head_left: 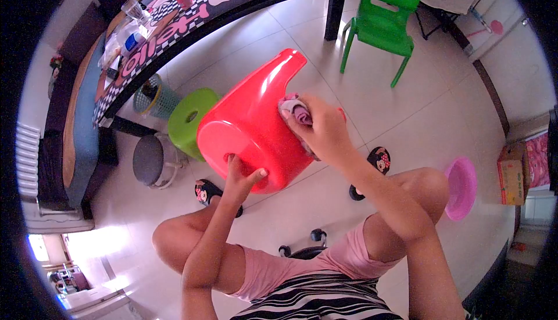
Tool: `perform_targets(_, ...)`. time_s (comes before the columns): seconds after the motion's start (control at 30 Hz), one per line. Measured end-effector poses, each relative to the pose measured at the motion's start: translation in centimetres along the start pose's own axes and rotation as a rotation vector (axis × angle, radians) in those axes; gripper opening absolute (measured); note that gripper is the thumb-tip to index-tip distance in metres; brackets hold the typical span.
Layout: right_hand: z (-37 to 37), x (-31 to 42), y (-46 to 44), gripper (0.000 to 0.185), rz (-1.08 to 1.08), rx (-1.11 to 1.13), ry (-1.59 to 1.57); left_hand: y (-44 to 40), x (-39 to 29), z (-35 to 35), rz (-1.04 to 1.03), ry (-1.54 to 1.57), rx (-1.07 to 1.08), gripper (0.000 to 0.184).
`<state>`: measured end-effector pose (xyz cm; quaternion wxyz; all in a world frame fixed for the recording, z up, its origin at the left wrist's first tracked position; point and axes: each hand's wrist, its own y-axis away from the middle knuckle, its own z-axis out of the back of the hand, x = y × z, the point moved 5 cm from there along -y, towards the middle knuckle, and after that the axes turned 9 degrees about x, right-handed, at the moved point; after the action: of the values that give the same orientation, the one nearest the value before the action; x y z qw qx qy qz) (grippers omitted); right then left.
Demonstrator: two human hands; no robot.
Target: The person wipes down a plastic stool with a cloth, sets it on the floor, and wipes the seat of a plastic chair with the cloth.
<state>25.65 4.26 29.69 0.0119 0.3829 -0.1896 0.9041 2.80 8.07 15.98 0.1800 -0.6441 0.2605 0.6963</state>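
A red plastic stool [256, 111] is held up tilted on its side in front of my knees, its round seat facing me. My left hand [239, 179] grips the seat, its fingers at the hole in the middle and the thumb resting on the surface. My right hand [322, 125] is closed around a crumpled pinkish-purple cloth [297, 111] and presses it against the side of the stool. Part of the cloth is hidden under my fingers, and the stool's far legs are mostly out of sight.
Behind the red stool stand a green stool [187, 123], a grey round stool [149, 160] and a mesh basket [156, 96]. A green chair [383, 20] is at the back right. The patterned table [192, 22] bears several items. A pink basin [461, 189] lies on the right.
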Motion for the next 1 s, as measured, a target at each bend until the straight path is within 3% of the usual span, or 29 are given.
perform_targets(0.27, -1.5, 2.1, 1.3, 0.024, 0.139, 0.039, -0.067, 0.0, 0.7, 0.0, -0.013, -0.040, 0.014, 0.083)
perform_targets(0.37, -1.2, 3.2, 1.7, 0.037, 0.196, 0.104, -0.072, -0.1, 0.8, -0.1, -0.003, -0.009, 0.024, 0.083)
perform_targets(0.57, -1.3, 3.7, 2.1, 0.035, 0.226, 0.129, -0.045, 0.1, 0.4, -0.2, 0.027, -0.019, 0.028, 0.084)
perform_targets(1.0, -1.2, 2.2, 1.1, 0.033, 0.099, 0.104, -0.031, -0.1, -0.1, -0.3, -0.040, -0.067, -0.030, 0.086)
